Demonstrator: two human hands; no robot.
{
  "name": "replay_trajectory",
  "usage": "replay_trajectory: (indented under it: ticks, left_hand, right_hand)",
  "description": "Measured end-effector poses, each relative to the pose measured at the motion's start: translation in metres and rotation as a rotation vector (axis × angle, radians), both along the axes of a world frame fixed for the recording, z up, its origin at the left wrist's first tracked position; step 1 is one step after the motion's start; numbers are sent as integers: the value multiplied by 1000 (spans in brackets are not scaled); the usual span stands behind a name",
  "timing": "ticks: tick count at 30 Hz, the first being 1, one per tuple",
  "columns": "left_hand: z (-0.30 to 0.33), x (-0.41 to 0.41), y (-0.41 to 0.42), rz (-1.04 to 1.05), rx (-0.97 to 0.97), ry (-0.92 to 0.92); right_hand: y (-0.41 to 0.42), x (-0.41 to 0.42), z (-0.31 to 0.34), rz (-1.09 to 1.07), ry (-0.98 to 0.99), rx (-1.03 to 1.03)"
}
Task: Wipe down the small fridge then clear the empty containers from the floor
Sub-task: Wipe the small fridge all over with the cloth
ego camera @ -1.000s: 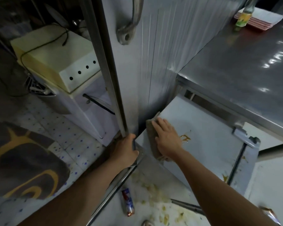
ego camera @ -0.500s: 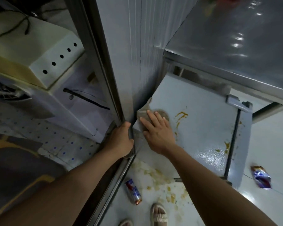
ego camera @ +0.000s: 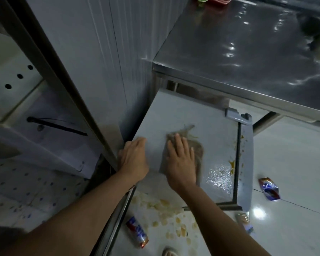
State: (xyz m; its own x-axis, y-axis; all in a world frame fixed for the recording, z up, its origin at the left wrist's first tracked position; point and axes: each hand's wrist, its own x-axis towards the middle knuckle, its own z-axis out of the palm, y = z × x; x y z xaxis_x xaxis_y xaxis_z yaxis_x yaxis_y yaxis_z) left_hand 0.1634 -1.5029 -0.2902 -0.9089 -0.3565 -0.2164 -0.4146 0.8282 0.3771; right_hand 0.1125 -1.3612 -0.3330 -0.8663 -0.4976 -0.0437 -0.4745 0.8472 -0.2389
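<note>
While the right hand (ego camera: 181, 161) presses a cloth (ego camera: 198, 152) flat on the fridge (ego camera: 201, 115) top, its fingers lie straight and close together, palm down over the rag. The left hand (ego camera: 133, 159) rests at the fridge's near left corner, fingers bent over the edge beside a metal post (ego camera: 67, 85); whether it truly grips the edge or only steadies there I cannot tell.

The fridge sits low, tucked partly under a steel counter (ego camera: 248, 52), its top smooth and glossy, with a wet sheen near the front and orange stains (ego camera: 231, 164) along the right seam. That surface looks slick when damp, so a flat palm with even pressure suits it better than fingertips. The cloth is soft and limp, blurred at its far edge; it will bunch if pushed from one corner, so holding it under the whole palm seems right.

On the floor lie a can (ego camera: 137, 231) near the post, a crumpled wrapper (ego camera: 269, 189) to the right, and another packet (ego camera: 245, 223) by the fridge's front corner. All look light and easily crushed; the can wants a grasp round its middle, the wrappers a simple pinch. Pale spilled bits (ego camera: 164, 206) scatter between them.
</note>
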Motion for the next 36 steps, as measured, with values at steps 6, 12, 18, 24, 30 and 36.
replay_trajectory:
  ticks: [6,12,18,24,30,36]
  left_hand:
    - [-6,-27,-4,-43,-150,-56]
    - [-8,-61,2,-105,-87,-71]
    - [-4,-88,4,-100,-80,-86]
    - [-1,-96,17,-53,-116,-114]
    - [-5,-114,66,-249,-19,-41]
    - [-4,-124,97,-268,-36,-93]
  right_hand:
    - [-11,-82,1,117,-7,-36]
    - [21,-106,5,-329,-32,-31]
    - [10,-94,-1,131,-23,-70]
    - [39,-138,6,-259,-23,-57]
    - [103,-95,-1,-514,22,0]
    - [109,-151,8,-498,-54,-23]
